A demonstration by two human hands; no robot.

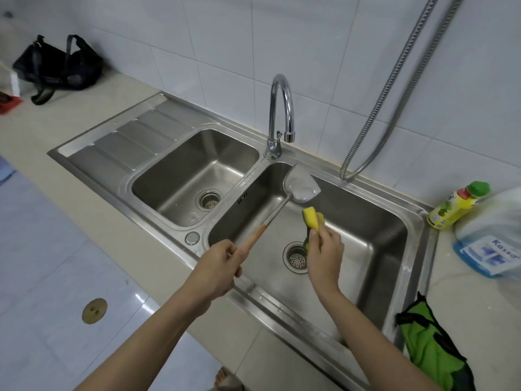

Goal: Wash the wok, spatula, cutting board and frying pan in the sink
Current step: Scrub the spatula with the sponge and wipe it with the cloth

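My left hand (218, 268) grips the wooden handle of a metal spatula (301, 185), whose soapy blade points up and away over the right basin of the steel sink (375, 235). In my right hand (324, 253) is a yellow and green sponge (312, 220), held just below the blade and apart from it. No wok, cutting board or frying pan is in view.
The chrome tap (282, 114) stands behind the divider, with no water running. The left basin (197, 176) and a ribbed drainboard (132, 136) lie to the left. A dish soap bottle (456, 206), a plastic jug (490, 238) and a green bag (431, 345) sit on the right counter, a black bag (56, 66) far left.
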